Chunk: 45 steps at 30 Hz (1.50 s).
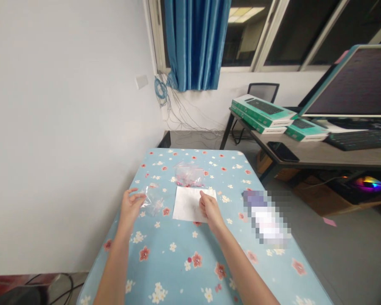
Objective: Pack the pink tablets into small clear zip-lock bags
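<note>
My left hand (132, 204) pinches the edge of a small clear plastic bag (154, 203), which lies on the left part of the table; its contents are too faint to make out. Over the right side of a white sheet of paper (188, 205), my right hand (208, 206) is closed, with the thumb on top. Whatever its fingers hold, if anything, is hidden. Just beyond the paper lies another clear bag (189, 174) with small pinkish-red bits along its near edge.
A flowered blue cloth (174, 271) covers the table. A blurred-out rectangular object (266, 218) lies at the right. Beyond it stands a desk with green keyboard boxes (262, 110), a phone (282, 151) and a monitor (355, 82). A white wall (66, 127) borders the left side.
</note>
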Each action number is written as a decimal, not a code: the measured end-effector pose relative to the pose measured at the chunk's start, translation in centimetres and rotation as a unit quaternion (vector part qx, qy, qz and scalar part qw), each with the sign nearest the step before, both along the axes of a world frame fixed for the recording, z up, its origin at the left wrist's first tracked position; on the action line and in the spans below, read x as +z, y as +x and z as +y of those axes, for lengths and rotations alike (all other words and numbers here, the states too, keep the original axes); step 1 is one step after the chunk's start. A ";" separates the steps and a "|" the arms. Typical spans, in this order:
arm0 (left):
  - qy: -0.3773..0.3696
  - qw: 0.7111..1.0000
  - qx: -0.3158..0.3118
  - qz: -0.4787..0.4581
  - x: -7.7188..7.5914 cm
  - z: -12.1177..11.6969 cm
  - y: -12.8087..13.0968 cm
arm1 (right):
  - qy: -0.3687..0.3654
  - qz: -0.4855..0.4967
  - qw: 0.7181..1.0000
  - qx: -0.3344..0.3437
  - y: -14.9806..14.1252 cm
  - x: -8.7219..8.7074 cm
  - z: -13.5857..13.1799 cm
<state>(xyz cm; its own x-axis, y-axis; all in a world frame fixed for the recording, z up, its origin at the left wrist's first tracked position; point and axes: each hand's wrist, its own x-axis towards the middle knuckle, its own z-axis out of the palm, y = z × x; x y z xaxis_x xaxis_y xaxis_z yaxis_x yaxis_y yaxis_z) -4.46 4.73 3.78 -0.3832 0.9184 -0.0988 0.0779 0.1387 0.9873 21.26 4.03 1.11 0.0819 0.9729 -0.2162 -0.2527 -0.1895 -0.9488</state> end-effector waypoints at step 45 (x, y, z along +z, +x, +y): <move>0.228 0.882 0.007 0.413 -3.1 1.7 1.6 | 0.262 -0.596 0.759 -0.002 0.3 0.1 2.7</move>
